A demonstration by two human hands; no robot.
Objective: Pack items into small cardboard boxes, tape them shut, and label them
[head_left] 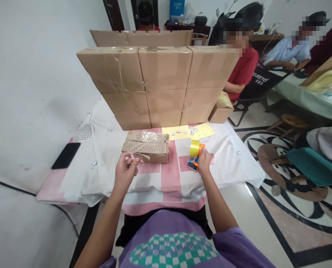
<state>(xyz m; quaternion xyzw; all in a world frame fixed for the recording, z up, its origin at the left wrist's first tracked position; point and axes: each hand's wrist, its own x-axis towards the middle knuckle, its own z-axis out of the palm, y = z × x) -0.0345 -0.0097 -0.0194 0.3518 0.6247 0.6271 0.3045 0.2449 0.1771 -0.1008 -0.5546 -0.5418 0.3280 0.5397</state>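
My left hand [126, 169] is closed in a pinch on a small clear piece, too small to name, just in front of an open corrugated cardboard box [146, 147] with clear plastic inside. My right hand [204, 160] grips a tape dispenser [196, 154] with a yellow roll and an orange and blue body, resting on the pink and white cloth [168, 178]. Two yellow sheets [188, 131] with small white pieces lie behind the dispenser.
A wall of stacked brown cartons [160, 82] stands at the table's back. A black phone [66, 155] and a white mesh object [83, 133] lie at the left. Seated people and a green table [308, 96] are at the right, with stools on the patterned floor.
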